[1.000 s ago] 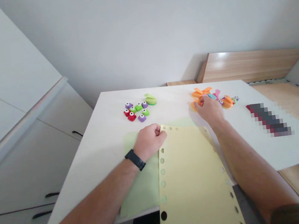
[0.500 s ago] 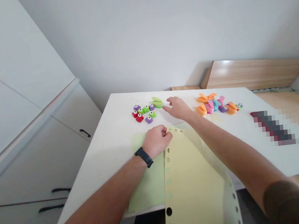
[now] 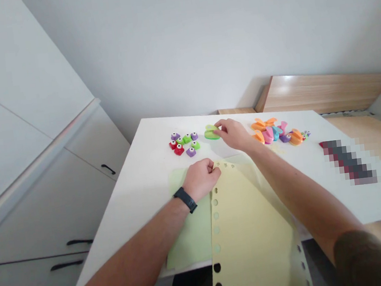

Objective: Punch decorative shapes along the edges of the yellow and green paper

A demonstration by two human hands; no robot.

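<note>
My left hand point(image 3: 200, 180) is closed on the top edge of a pale yellow paper sheet point(image 3: 250, 232), which has punched holes along its left side and small shapes cut near the top. A pale green paper sheet point(image 3: 189, 221) lies under it on the table. My right hand point(image 3: 232, 134) reaches forward, its fingers over a green lever craft punch point(image 3: 212, 132). To its left sits a group of small red, green and purple craft punches point(image 3: 183, 143). Larger orange, pink and blue punches point(image 3: 274, 134) lie just right of my right hand.
The white table point(image 3: 143, 155) ends in an edge near the white cabinets with black handles point(image 3: 92, 191) on the left. A pixelated dark red and grey object point(image 3: 347, 162) lies at the table's right side. A wooden board point(image 3: 322, 92) stands behind.
My right hand has come from the orange punches to the green punch, which now sits further right. My left hand stays on the yellow sheet's top edge.
</note>
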